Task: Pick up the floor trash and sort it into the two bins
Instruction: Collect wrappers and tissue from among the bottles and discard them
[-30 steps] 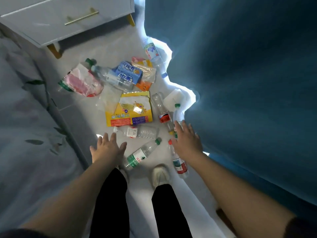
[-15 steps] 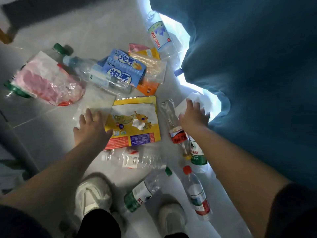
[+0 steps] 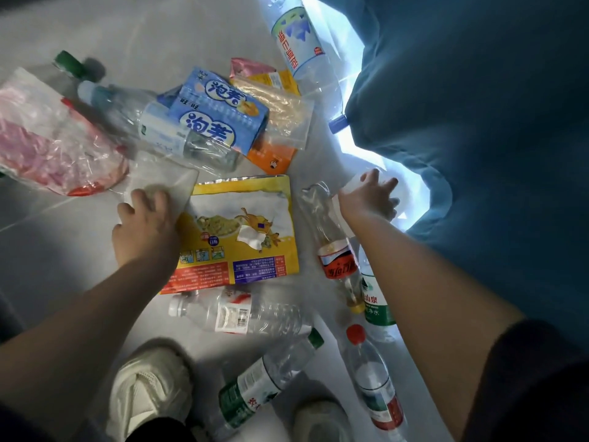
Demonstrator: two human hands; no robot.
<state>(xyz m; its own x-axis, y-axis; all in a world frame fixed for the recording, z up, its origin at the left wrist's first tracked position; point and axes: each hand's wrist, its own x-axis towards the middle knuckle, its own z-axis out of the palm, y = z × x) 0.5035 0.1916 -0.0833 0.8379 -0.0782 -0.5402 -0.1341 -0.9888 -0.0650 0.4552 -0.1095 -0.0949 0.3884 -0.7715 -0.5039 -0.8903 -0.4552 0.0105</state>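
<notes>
Shoes (image 3: 149, 393), white, are planted nearest me on the grey floor (image 3: 63, 282). A green-label bottle (image 3: 255, 390) lies between them, and a red-cap bottle (image 3: 373, 384) lies just to its right. Beyond those a clear bottle (image 3: 236, 311) with a white label lies crosswise, just beside the near edge of the yellow snack bag (image 3: 248, 237).

My left hand (image 3: 143, 228) sits at that bag's left side, fingers curled down onto the clear plastic bag (image 3: 165, 183), gripping its near edge. Partly under my right forearm a cola bottle (image 3: 334, 250) and a green water bottle (image 3: 376, 301) lie side by side. My right hand (image 3: 369, 199) reaches past them onto a white scrap (image 3: 352, 186) at the foot of the teal fabric (image 3: 478, 122). Glare washes the spot out, so I cannot tell whether those fingers have closed on it.

Farther off, the blue snack pack (image 3: 220, 116) rests on a crushed bottle (image 3: 159, 126) and overlaps a zip bag (image 3: 287, 113) and an orange packet (image 3: 274, 154). A pink plastic bag (image 3: 47, 145) lies far left. A large bottle (image 3: 296, 36) lies farthest out, against the fabric.
</notes>
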